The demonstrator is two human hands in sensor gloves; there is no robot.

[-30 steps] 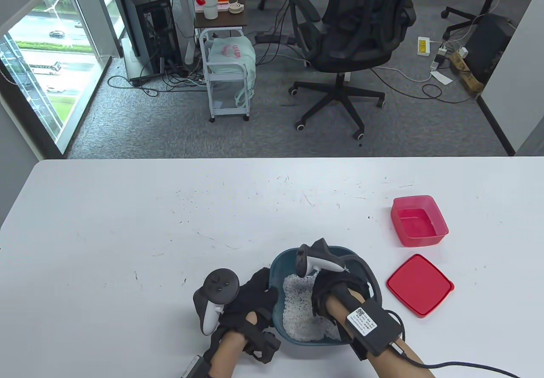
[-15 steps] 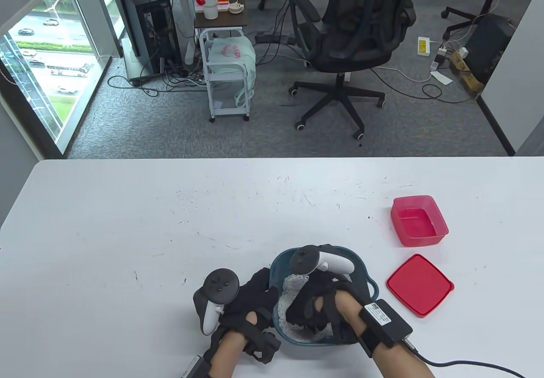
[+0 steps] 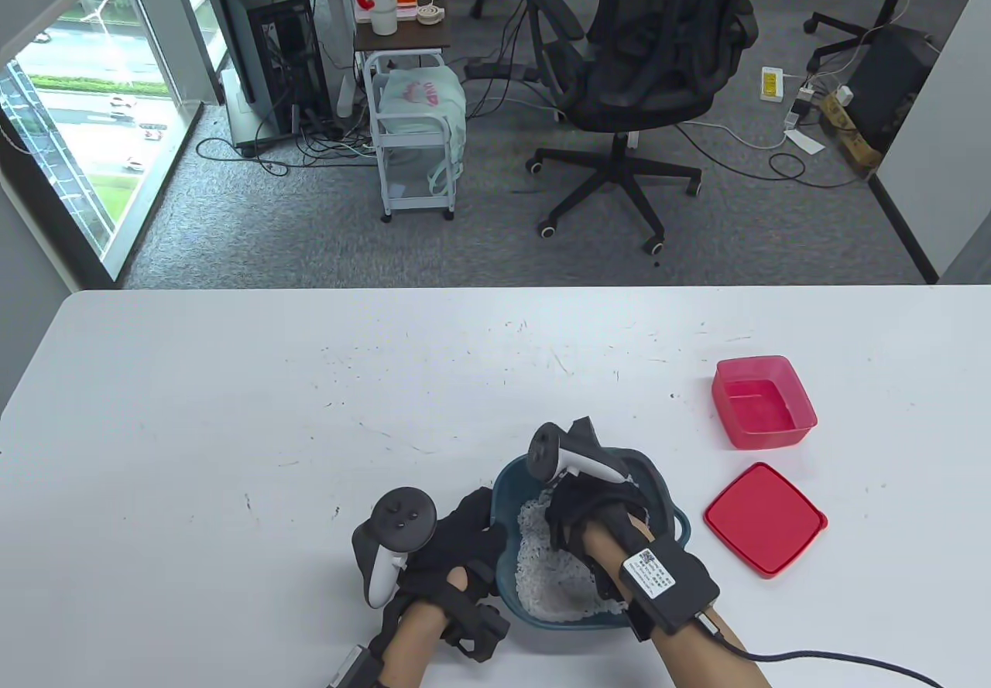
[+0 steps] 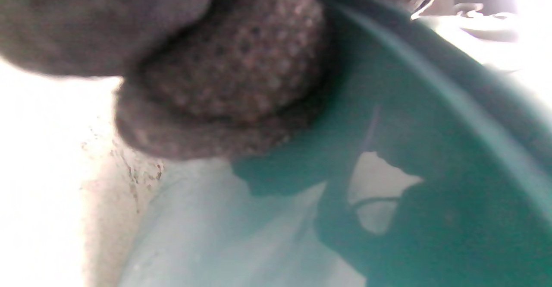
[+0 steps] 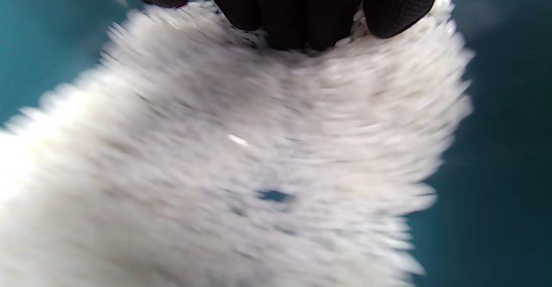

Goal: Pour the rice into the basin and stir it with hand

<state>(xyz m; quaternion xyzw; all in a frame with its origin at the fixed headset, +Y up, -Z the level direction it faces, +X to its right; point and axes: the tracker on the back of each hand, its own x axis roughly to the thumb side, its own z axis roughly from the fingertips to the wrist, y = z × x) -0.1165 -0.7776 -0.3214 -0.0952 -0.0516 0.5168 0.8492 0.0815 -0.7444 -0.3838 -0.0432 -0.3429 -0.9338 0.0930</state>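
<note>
A teal basin (image 3: 505,479) sits near the table's front edge with white rice (image 3: 546,576) heaped inside. My left hand (image 3: 463,535) grips the basin's left rim; in the left wrist view a gloved finger (image 4: 224,75) presses the basin's outer wall (image 4: 431,149). My right hand (image 3: 582,508) reaches down into the basin at its far middle. In the right wrist view its fingertips (image 5: 302,11) dig into the blurred rice (image 5: 241,162), with the teal basin wall (image 5: 509,157) beside it. The right hand's fingers are hidden in the table view by the tracker and the back of the hand.
An open red box (image 3: 762,402) stands to the right of the basin, and its red lid (image 3: 765,519) lies flat in front of it. A black cable (image 3: 836,661) trails from my right wrist to the table's front edge.
My right hand swept from the basin's far right toward the near left through the rice, then back to the far middle. The rice has shifted. The left hand has not moved.
</note>
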